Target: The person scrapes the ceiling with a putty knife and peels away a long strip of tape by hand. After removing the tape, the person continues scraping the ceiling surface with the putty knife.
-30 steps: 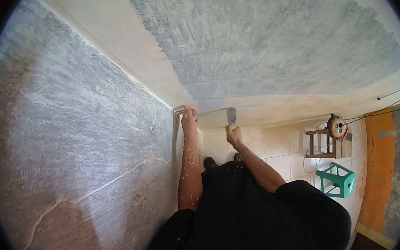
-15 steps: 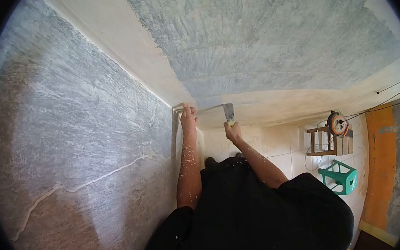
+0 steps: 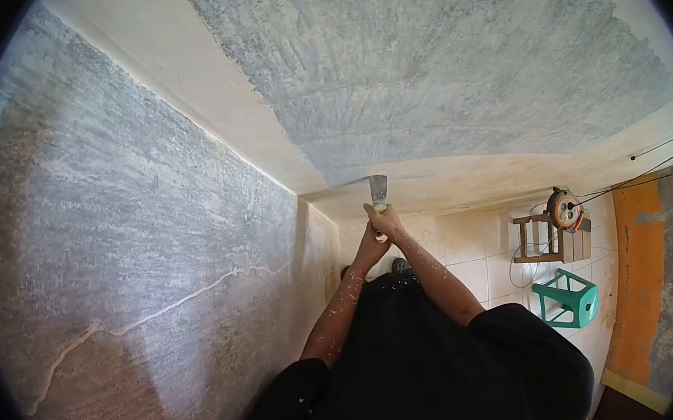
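Note:
A scraper (image 3: 378, 187) with a broad grey metal blade points up at the wall, its edge near the lower border of the grey patch. My right hand (image 3: 386, 219) is closed around its handle just below the blade. Below that, my left hand (image 3: 373, 248) is closed at the handle's lower end, touching my right hand. Pale flakes dot both forearms. Ahead is the wall (image 3: 436, 65), with rough bluish-grey scraped plaster bordered by cream paint.
A grey wall (image 3: 152, 210) with a pale crack line rises close on my left. To the right, a cable reel (image 3: 565, 210) sits on a wooden stool (image 3: 540, 257), beside a green plastic stool (image 3: 573, 301). Black cables run from the reel. Pale tiles (image 3: 470, 274) cover the floor.
My left hand has left the wall corner and come right and down onto the scraper's handle. My right hand and the scraper have shifted slightly left.

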Tool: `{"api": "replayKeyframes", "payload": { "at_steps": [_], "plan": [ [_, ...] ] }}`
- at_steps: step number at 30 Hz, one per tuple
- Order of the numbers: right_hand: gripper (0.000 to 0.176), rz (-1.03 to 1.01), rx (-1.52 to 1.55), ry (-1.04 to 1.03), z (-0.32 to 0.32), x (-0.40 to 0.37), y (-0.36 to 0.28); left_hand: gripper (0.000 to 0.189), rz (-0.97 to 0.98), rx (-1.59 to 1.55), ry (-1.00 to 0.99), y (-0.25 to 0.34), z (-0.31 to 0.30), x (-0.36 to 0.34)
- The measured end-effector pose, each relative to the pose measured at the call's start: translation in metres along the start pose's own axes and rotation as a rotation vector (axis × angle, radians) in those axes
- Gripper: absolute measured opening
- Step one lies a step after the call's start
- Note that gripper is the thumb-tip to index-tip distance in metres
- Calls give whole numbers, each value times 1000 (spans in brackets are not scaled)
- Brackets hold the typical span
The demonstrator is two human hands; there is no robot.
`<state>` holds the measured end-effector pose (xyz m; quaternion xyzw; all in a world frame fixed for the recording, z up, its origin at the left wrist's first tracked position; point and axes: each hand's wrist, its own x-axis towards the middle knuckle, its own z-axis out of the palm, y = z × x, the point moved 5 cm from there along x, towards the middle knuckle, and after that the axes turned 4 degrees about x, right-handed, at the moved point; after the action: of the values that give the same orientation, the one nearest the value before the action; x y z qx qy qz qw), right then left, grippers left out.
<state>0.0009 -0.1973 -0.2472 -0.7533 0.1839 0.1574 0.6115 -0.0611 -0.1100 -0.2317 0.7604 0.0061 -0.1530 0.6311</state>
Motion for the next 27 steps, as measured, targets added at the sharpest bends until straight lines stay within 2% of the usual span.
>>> {"api": "replayKeyframes", "payload": {
  "at_steps": [2, 4, 6, 9, 12, 14, 15, 16, 18, 20, 22, 23, 25, 27],
  "plan": [
    [54, -96, -159, 155, -4, 6, 3, 54, 34, 51, 96, 19, -3, 8],
    [62, -152, -362, 81, -7, 2, -20, 48, 67, 28, 188, 25, -3, 17],
    [59, -386, -618, 143, -7, -13, -52, 43, 98, -59, 264, 26, 2, 21],
    [55, -319, -620, -43, -19, -23, -78, 35, 150, -189, 382, 28, 9, 27],
    [40, -570, -235, 8, -55, -52, -109, 23, -127, -194, 412, 36, 2, 24],
    [25, -741, -69, 189, -92, -66, -112, 25, -151, -318, 506, 46, 0, 20],
    [23, -865, -157, 353, -113, -75, -122, 28, -160, -380, 554, 47, -1, 20],
    [22, -984, -246, 523, -134, -86, -133, 29, -141, -200, 614, 48, -6, 21],
    [25, -1071, -312, 869, -170, -92, -157, 32, -105, 166, 715, 48, -15, 21],
    [28, -1162, -328, 1143, -198, -100, -187, 32, -62, 133, 729, 39, -2, 17],
    [34, -1222, -399, 1380, -213, -107, -213, 32, -64, 92, 757, 4, 14, 15],
    [37, -1313, -364, 1385, -221, -106, -224, 33, -112, 75, 762, -11, 19, 15],
    [42, -1496, -294, 1395, -234, -101, -239, 31, -75, 29, 783, -3, 20, 24],
    [45, -1478, -332, 1414, -237, -88, -240, 28, -106, 46, 822, 8, 26, 30]
  ]
}}
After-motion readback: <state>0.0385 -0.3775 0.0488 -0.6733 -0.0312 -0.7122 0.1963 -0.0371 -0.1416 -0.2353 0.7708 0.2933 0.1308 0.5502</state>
